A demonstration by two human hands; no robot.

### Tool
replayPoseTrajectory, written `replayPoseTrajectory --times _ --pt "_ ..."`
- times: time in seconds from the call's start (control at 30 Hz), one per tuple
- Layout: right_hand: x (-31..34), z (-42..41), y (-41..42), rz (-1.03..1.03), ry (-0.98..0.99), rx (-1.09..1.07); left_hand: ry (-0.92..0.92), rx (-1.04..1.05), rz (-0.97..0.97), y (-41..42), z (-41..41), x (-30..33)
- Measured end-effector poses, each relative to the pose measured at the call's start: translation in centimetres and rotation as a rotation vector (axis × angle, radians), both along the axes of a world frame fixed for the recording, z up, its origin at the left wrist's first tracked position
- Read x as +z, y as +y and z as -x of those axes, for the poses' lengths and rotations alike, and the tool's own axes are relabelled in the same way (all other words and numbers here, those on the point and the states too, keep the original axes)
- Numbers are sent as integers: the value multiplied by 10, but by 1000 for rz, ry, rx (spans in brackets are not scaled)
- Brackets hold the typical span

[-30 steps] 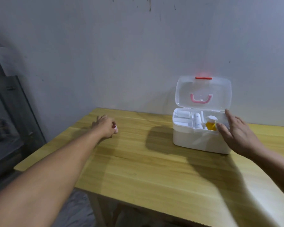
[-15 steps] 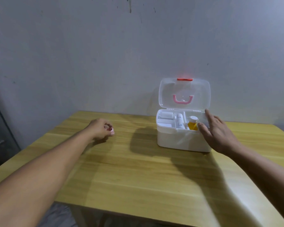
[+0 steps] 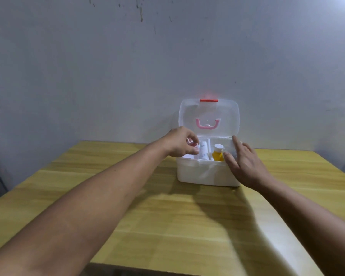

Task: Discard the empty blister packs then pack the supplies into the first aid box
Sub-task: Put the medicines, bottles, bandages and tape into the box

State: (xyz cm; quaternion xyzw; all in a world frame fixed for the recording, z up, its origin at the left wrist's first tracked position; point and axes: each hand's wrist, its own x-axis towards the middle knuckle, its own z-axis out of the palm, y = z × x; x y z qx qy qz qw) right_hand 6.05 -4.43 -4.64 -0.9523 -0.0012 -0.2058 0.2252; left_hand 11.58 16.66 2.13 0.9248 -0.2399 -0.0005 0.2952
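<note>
The white first aid box (image 3: 205,173) stands on the wooden table (image 3: 167,216) by the wall, its clear lid (image 3: 225,114) with a pink handle standing upright. Inside I see a white tube (image 3: 203,150) and a small yellow bottle with a white cap (image 3: 218,153). My left hand (image 3: 182,143) hovers over the box's left compartment, fingers closed around a small pinkish-white roll (image 3: 190,142), mostly hidden. My right hand (image 3: 245,164) rests open against the box's right front rim, fingers spread.
A grey wall rises right behind the table. The table's front edge (image 3: 147,267) lies close to me, and its left edge drops off to a dark area.
My left hand has moved right from the table's left part to above the box with the small roll in it. The camera view turned left to centre the box; my right hand stays at the box.
</note>
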Motion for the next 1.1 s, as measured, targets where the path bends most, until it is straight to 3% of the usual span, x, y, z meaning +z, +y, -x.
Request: replayPoseTrajectory --times 0.43,0.77,0.93,1.1 --pt "-2 -1 -1 -29 12 16 164 48 -58 -3 -3 0" --pt "-1 -1 0 -42 24 19 -79 271 -58 6 -11 -14" --pt "-1 -1 -1 -50 23 18 -144 255 -30 5 -11 -14" --pt "-2 0 0 -48 18 6 -128 77 38 -1 4 -15"
